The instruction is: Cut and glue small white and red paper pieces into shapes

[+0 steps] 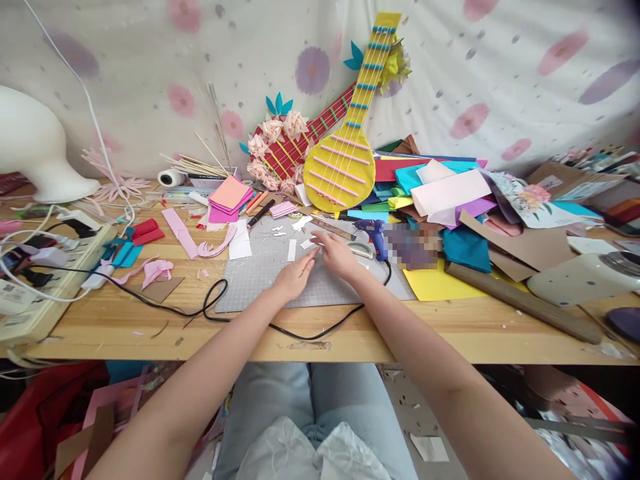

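My left hand (296,275) and my right hand (336,253) meet above the grey cutting mat (250,280), their fingertips close together. Both are closed in a pinch, and whatever lies between the fingers is too small or hidden to make out. White paper pieces (292,250) lie on the mat just left of the fingers, with more small scraps behind. A steel ruler (334,228) rests beyond my right hand. Beside that hand are scissors (361,249), partly covered, and a blue glue gun (376,237) whose black cord loops along the front.
Two paper-craft string instruments, one yellow (340,170) and one red (285,157), lean against the curtain. Coloured felt and paper (450,193) pile up at the right near a wooden stick (520,301). A power strip (50,287) with cables occupies the left.
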The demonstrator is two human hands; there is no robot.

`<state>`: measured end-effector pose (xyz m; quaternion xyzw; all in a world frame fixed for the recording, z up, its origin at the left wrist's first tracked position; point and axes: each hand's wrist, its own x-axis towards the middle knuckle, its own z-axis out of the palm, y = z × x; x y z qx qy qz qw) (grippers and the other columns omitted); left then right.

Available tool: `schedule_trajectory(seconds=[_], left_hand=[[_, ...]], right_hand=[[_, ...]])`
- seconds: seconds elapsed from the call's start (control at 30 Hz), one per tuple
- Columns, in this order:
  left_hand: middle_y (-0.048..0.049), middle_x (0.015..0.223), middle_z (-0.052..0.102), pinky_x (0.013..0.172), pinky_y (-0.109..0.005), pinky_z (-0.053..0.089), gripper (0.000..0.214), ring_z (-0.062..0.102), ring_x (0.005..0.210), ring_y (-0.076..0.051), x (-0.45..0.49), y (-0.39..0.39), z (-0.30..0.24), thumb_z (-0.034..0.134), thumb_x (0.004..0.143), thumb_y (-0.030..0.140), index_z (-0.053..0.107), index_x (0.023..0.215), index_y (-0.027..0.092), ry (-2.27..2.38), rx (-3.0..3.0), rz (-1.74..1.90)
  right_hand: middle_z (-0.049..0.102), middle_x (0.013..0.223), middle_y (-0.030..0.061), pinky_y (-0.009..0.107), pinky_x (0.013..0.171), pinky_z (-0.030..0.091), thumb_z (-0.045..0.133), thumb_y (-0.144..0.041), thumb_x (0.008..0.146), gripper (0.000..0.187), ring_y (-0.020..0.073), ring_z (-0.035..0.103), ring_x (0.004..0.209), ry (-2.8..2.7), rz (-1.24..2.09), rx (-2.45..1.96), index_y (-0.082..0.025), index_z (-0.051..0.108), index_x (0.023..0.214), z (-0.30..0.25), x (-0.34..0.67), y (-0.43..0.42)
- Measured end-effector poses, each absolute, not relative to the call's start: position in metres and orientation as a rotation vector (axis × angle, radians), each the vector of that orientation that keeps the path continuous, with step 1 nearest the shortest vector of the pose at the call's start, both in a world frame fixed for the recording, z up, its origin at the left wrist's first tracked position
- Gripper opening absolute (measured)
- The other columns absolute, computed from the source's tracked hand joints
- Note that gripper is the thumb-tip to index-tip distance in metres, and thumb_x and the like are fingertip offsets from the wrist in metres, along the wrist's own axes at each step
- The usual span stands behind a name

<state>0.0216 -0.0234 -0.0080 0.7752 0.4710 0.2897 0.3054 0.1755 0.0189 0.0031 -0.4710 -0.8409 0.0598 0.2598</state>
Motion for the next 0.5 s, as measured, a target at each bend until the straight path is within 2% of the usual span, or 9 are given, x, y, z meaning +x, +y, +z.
schedule_trajectory(seconds=[0.17,0.3,0.4,0.5], left_hand=[[-0.0027,0.136,0.043,0.103,-0.033,0.031,0.05,0.043,0.122,-0.016,-0.026,-0.028,-0.003,0.024,0.089,0.039,0.035,0.135,0.022,1.29,2.147,0.65],[-0.003,0.119,0.059,0.096,-0.036,0.039,0.048,0.053,0.112,-0.018,-0.066,-0.027,0.004,0.024,0.089,0.038,0.033,0.135,0.026,1.581,2.106,0.66],[-0.008,0.109,0.064,0.1,-0.043,0.032,0.044,0.053,0.111,-0.022,-0.082,-0.021,0.012,0.027,0.088,0.034,0.046,0.126,0.02,1.997,2.064,0.86],[-0.0122,0.11,0.063,0.105,-0.045,0.023,0.041,0.052,0.111,-0.024,-0.073,-0.013,0.017,0.026,0.088,0.031,0.057,0.111,0.016,2.078,2.056,1.001]], right_hand=[[0.062,0.113,0.0041,0.034,0.096,0.034,0.035,-0.004,0.076,0.055,0.0183,0.045,0.113,-2.472,0.289,-1.118,-0.016,0.039,0.13,-0.007,0.142,0.032],[0.063,0.112,0.0039,0.034,0.097,0.033,0.036,0.0,0.072,0.058,0.0192,0.044,0.114,-2.384,0.281,-1.208,-0.015,0.04,0.128,-0.014,0.138,0.033],[0.064,0.109,0.0029,0.033,0.096,0.034,0.037,0.001,0.072,0.056,0.0186,0.045,0.111,-2.298,0.302,-1.23,-0.016,0.044,0.125,-0.012,0.142,0.03],[0.066,0.104,0.0028,0.031,0.091,0.036,0.04,-0.007,0.077,0.043,0.0182,0.047,0.107,-2.168,0.332,-1.264,-0.018,0.049,0.118,-0.004,0.144,0.028]])
